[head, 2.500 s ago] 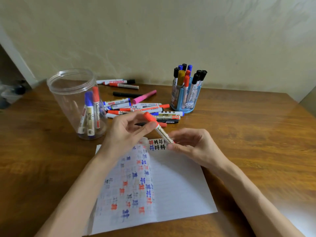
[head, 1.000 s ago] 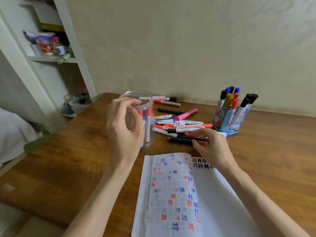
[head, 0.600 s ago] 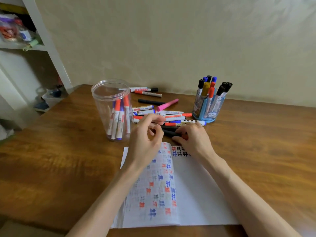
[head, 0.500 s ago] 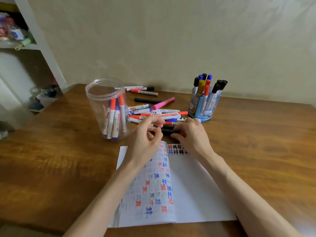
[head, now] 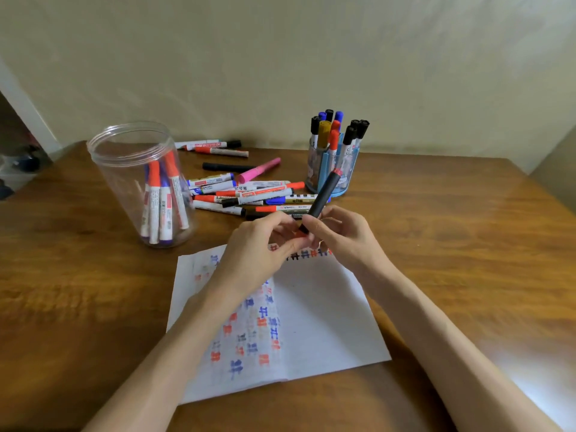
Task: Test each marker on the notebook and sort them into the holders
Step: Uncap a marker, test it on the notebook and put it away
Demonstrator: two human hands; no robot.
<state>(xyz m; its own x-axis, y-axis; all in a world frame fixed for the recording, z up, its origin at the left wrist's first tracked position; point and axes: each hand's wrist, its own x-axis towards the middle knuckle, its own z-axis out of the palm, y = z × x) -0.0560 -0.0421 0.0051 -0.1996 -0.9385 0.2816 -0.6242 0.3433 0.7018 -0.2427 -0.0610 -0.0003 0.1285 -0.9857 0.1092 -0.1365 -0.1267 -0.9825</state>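
From the head view, the black marker (head: 323, 194) is held in the air over the top edge of the notebook (head: 314, 319), tilted so that its red-tipped upper end points up and away toward the blue holder (head: 341, 179). The right hand (head: 344, 236) grasps it with curled fingers round the lower part of the barrel, so most of the marker sticks out above the grip. The left hand (head: 258, 254) meets it from the other side, thumb and fingers pinching the very bottom end, where a bit of red shows between the fingertips. Both hands hover just above the open page, which carries rows of red, blue and black test marks. Beyond the hands a heap of loose markers (head: 249, 194) lies on the wooden table (head: 452, 244) between the two containers. To the left stands the clear jar (head: 137, 182) with red- and blue-capped markers leaning inside; the blue holder to the right is filled with upright markers — black, blue, red and one yellow cap.
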